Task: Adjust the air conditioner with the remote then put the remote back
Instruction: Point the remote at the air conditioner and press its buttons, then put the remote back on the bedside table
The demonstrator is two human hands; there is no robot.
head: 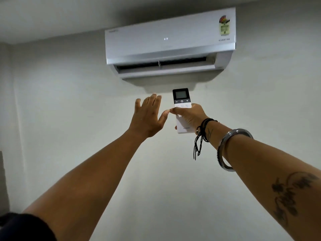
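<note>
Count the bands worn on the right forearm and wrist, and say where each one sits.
2. A black cord bracelet wraps the wrist just behind the right hand, its loose ends hanging down. A metal bangle sits further down the forearm. None shows on the left arm.

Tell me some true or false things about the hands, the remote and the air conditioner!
1. The right hand holds the remote. True.
2. The left hand grips the remote too. False: it is open, fingers spread, beside the remote.
3. The air conditioner is mounted high on the wall. True.
4. The remote lies on a table. False: it is held up, pointing at the air conditioner.
5. A metal bangle sits on the left arm. False: it is on the right arm.
</note>
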